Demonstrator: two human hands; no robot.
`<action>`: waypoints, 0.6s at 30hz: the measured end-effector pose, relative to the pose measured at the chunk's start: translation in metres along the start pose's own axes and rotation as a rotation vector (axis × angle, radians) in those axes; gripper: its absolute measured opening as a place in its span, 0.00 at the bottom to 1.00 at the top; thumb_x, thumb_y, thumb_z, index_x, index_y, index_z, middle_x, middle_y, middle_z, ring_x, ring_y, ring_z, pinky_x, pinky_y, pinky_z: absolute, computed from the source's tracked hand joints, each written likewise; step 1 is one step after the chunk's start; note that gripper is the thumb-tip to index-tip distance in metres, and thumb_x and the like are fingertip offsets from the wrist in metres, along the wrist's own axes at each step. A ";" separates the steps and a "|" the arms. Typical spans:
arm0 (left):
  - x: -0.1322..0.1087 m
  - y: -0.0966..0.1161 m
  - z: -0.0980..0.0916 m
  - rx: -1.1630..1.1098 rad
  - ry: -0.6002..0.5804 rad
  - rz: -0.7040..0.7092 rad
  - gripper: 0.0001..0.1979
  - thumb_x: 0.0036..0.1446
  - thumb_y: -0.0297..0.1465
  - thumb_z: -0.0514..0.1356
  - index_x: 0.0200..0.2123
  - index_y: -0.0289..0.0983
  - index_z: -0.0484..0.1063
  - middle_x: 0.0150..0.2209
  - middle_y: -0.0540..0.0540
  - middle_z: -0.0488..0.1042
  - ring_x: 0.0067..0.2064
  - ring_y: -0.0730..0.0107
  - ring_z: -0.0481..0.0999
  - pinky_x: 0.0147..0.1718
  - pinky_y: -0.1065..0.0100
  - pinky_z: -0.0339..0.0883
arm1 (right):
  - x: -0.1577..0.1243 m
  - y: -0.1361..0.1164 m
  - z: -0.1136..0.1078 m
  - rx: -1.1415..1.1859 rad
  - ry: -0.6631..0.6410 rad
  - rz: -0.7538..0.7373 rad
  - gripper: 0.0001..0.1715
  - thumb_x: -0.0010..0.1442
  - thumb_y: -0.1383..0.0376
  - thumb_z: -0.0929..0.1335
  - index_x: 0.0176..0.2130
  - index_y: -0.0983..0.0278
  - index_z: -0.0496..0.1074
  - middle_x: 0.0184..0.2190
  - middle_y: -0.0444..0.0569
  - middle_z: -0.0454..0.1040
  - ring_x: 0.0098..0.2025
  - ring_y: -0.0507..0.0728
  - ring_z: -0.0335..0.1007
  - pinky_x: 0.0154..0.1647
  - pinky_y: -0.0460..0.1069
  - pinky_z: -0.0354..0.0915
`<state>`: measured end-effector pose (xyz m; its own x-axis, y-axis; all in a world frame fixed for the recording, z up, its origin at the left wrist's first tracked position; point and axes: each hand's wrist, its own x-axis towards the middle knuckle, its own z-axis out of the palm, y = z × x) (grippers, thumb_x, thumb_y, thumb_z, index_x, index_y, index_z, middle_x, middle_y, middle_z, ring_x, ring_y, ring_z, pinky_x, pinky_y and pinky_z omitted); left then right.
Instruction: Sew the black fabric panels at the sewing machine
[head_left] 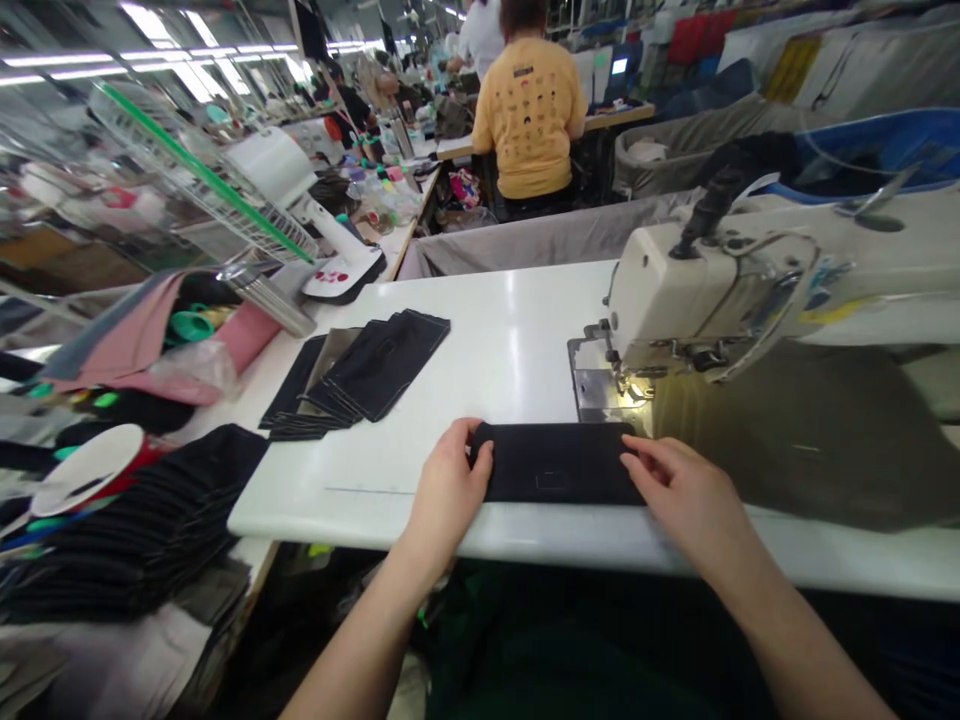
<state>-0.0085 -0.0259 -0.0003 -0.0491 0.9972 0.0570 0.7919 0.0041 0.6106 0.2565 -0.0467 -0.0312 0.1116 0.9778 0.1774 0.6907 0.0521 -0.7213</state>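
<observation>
A folded black fabric piece lies flat near the front edge of the white sewing table. My left hand pinches its left end with thumb and fingers closed on the cloth. My right hand rests on its right end, fingers pressed on the fabric. Just behind the piece stands the cream sewing machine, its needle plate lit by a small lamp.
A fanned stack of black cut pieces lies to the left on the table. More dark pieces are piled at the far left beside pink cloth. Olive fabric is spread to the right. A person in a yellow shirt sits beyond.
</observation>
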 end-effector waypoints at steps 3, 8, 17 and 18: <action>0.001 -0.001 0.000 0.013 0.009 0.010 0.10 0.61 0.29 0.57 0.46 0.37 0.71 0.37 0.45 0.76 0.36 0.62 0.77 0.38 0.61 0.71 | 0.000 0.000 -0.001 0.005 -0.006 -0.001 0.24 0.64 0.49 0.63 0.41 0.64 0.80 0.26 0.47 0.72 0.25 0.55 0.68 0.29 0.51 0.64; 0.002 -0.001 0.002 0.059 0.018 0.024 0.09 0.62 0.28 0.57 0.46 0.36 0.71 0.37 0.45 0.77 0.39 0.61 0.78 0.41 0.60 0.73 | 0.001 0.003 0.000 -0.023 -0.003 -0.030 0.25 0.65 0.50 0.63 0.41 0.65 0.80 0.26 0.47 0.71 0.24 0.55 0.68 0.28 0.51 0.64; -0.003 -0.004 0.007 0.455 0.178 0.355 0.20 0.64 0.26 0.57 0.58 0.33 0.67 0.55 0.33 0.72 0.50 0.50 0.76 0.45 0.53 0.75 | -0.004 -0.014 0.004 -0.321 0.101 -0.288 0.18 0.67 0.66 0.61 0.48 0.69 0.76 0.39 0.57 0.74 0.39 0.62 0.73 0.40 0.55 0.71; 0.000 -0.006 0.007 0.465 0.162 0.477 0.20 0.63 0.23 0.56 0.58 0.34 0.68 0.57 0.33 0.71 0.53 0.49 0.75 0.48 0.51 0.74 | -0.002 -0.017 0.005 -0.311 0.085 -0.374 0.18 0.67 0.69 0.60 0.49 0.68 0.76 0.42 0.58 0.74 0.44 0.63 0.73 0.44 0.57 0.72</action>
<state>-0.0096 -0.0253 -0.0095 0.3086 0.8742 0.3748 0.9267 -0.3652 0.0890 0.2410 -0.0485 -0.0230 -0.1353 0.8831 0.4493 0.8735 0.3204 -0.3665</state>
